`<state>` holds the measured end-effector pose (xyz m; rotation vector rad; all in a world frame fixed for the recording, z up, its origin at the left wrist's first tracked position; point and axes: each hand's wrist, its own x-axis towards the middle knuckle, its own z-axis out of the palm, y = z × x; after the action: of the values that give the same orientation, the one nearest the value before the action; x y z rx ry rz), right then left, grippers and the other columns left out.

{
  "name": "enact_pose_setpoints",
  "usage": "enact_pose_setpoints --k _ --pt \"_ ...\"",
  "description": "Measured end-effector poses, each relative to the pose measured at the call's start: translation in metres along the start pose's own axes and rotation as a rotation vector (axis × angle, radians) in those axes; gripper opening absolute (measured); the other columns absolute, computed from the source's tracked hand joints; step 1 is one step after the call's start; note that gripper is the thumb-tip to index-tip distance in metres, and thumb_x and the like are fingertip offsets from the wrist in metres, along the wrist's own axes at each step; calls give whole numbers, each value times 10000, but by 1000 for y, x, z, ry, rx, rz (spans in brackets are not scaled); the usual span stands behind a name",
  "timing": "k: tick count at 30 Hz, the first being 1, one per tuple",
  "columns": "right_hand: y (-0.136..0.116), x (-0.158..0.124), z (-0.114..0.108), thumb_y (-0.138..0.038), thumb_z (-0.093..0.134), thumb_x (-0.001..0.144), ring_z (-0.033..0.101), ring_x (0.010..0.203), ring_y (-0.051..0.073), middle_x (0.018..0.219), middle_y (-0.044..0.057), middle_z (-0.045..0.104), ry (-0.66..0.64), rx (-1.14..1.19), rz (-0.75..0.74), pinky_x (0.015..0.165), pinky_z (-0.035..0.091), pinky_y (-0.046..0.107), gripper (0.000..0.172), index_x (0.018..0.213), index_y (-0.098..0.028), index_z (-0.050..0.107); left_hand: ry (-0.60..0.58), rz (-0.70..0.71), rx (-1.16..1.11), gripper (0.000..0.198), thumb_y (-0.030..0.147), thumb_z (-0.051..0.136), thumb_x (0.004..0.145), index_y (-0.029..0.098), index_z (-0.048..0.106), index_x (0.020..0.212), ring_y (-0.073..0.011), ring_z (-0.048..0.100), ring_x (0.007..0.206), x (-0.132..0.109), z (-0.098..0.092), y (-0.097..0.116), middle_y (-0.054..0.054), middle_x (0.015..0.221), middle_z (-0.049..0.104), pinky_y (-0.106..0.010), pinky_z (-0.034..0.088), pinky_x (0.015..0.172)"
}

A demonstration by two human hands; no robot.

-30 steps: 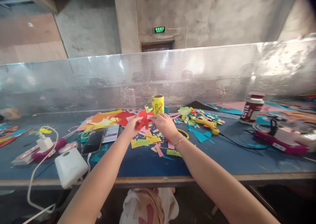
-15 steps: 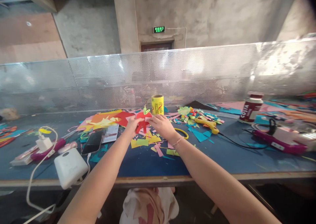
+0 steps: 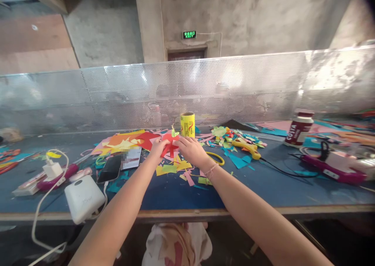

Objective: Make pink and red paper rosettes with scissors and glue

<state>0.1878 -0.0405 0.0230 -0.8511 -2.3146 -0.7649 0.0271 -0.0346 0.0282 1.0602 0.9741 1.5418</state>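
Note:
Between both hands is a red paper cutout (image 3: 169, 138) with strips hanging below and a small green paper piece (image 3: 175, 133) on top. My left hand (image 3: 158, 148) pinches its left side. My right hand (image 3: 191, 150) has its fingers closed at the right side of the same cutout; the fingertips partly cover it. Just behind the hands stands a yellow printed tube (image 3: 187, 125), upright. Yellow paper scraps (image 3: 170, 169) and pink ones lie on the table beneath the hands.
On the blue table (image 3: 181, 197), a yellow glue gun (image 3: 247, 148) with a black cord lies right among paper scraps. A dark red bottle (image 3: 299, 128) stands further right. At left are a phone (image 3: 109, 169), a white power bank (image 3: 84, 199) and cables. A perforated metal screen (image 3: 187, 90) runs behind.
The pink piece seen at my right fingertips half a second ago is now hidden. My right fingers have shifted slightly over the red cutout; the left hand stays nearly in place.

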Motion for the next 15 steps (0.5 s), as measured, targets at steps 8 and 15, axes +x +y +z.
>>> enact_pose_setpoints --k 8,15 --pt "2 -2 -2 -175 443 833 484 970 225 1053 98 542 -5 178 -4 824 419 390 362 1187 -194 517 9 18 83 187 162 606 531 164 522 697 -118 526 496 4 -3 -1 19 566 566 -232 398 488" --pt "3 -4 2 -220 485 813 453 1064 253 1110 124 503 32 313 30 887 411 441 375 1185 -178 504 -7 41 121 192 165 597 554 160 548 740 -122 535 519 7 -6 -5 11 606 583 -239 410 512"
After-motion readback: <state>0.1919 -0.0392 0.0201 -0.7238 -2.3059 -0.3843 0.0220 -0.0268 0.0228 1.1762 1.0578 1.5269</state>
